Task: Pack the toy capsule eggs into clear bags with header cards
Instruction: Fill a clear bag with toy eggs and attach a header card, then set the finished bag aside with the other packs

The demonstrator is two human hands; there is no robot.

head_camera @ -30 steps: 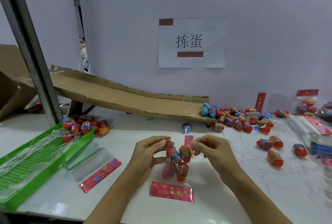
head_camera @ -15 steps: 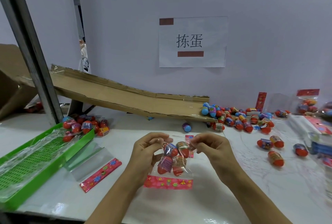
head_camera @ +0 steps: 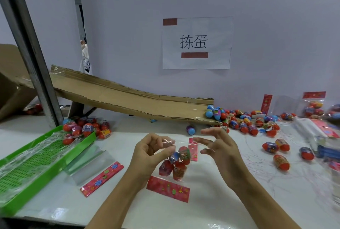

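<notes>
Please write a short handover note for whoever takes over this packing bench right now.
Left hand pinches the top of a clear bag holding four capsule eggs, its red header card hanging lowest. Right hand is open beside it, fingers spread, holding nothing. Loose eggs lie at the cardboard ramp foot; an empty bag waits left. Done: bag filled. Left: close it, then pack the rest.

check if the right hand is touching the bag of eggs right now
Cannot tell: in the head view the right hand is open, blurred, at the bag edge.
</notes>
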